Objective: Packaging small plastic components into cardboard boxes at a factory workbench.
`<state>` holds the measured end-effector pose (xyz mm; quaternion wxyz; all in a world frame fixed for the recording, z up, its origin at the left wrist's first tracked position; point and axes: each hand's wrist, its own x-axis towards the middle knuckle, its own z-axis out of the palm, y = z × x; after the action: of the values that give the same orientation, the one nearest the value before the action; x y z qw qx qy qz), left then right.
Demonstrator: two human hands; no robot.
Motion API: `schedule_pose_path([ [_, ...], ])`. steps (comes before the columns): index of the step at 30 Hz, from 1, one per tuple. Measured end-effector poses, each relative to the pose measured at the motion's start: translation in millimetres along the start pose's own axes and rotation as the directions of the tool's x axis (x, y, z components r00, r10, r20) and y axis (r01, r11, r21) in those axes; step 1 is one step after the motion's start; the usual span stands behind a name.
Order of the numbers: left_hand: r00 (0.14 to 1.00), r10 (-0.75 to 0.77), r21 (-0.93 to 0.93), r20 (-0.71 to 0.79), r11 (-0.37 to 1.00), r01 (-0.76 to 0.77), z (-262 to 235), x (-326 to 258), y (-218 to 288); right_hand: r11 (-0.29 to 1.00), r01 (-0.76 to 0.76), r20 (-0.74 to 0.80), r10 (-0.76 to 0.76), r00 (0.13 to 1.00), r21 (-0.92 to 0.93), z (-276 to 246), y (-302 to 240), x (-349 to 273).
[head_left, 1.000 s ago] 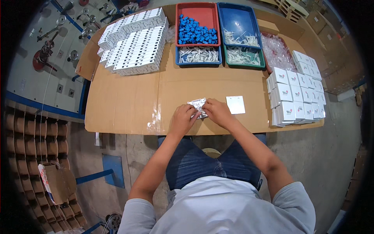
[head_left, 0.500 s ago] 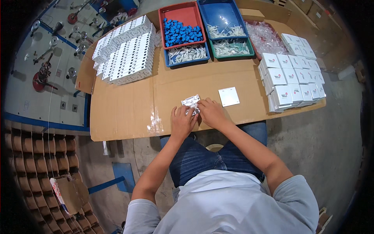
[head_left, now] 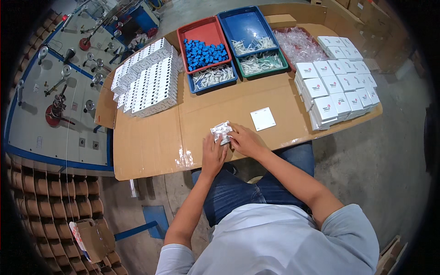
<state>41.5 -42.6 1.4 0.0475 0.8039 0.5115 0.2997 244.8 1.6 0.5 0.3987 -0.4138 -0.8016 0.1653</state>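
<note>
A small square white plastic housing, its moulded inner side facing up, lies near the table's front edge between my hands. My left hand grips its near left side, with the fingers pointing away from me. From the right, my right hand holds its other side with bent fingers. Parts of the housing are hidden under the fingertips, and its small inner details are too fine to make out. A flat white square plate lies on the table to the right of my right hand, untouched.
The table is covered with brown cardboard. White boxes are stacked far left, more white boxes at right. Along the back stand a red tray of blue pieces, a blue tray of white pieces and clear plastic bags.
The whole view has shifted and turned slightly. Both hands stay at the white plastic housing, and the right fingers have moved a little toward its right edge.
</note>
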Motion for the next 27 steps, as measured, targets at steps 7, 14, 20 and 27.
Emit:
schedule_pose_path([
  [7, 0.873, -0.274, -0.022, -0.405, 0.957, 0.29, -27, -21, -35, 0.879, -0.184, -0.421, 0.382, 0.822, 0.439, -48, 28, 9],
  [14, 0.898, -0.234, 0.081, -0.373, 0.956, 0.283, -27, -9, -34, 0.901, -0.16, -0.517, 0.368, 0.772, 0.403, -68, 43, 15],
  [20, 0.905, -0.192, -0.054, -0.38, 0.981, 0.185, -23, 17, -13, 0.964, -0.189, -0.525, 0.262, 0.81, 0.19, -74, 61, 11],
  [27, 0.991, 0.066, 0.07, 0.117, 0.995, -0.075, -15, 40, 4, 0.669, -0.65, -0.317, 0.568, 0.76, -0.36, -85, 70, -6],
])
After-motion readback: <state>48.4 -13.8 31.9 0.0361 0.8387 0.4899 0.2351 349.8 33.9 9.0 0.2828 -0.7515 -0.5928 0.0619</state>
